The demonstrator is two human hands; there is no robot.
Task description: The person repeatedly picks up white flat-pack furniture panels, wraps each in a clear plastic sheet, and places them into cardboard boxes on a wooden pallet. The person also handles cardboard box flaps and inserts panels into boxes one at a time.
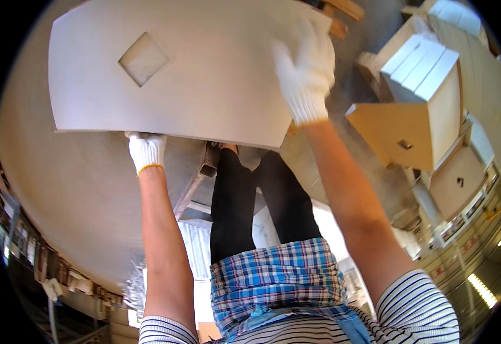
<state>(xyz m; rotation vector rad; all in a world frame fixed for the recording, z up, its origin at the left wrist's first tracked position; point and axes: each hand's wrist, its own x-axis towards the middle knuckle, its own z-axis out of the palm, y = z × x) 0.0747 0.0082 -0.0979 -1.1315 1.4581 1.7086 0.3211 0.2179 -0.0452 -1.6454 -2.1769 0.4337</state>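
Our left grip (147, 151) holds the near edge of the pale panel (216, 86) beyond our feet; our blurred right grip (308, 71) spreads wide over its right end. Farther right, we see white slats (420, 64).

The pale panel (216, 86) appears smooth and matt, like coated board. The left glove (147, 151), at its near edge, and right glove (308, 71), at its right end, are soft knitted cloth with ribbed cuffs. Beyond its far right corner, the block (345, 8) is bare wood; the carton flap (391, 126), matt brown cardboard; the floor (73, 189), dull, concrete-like; the plaid garment (279, 275), creased woven cloth.
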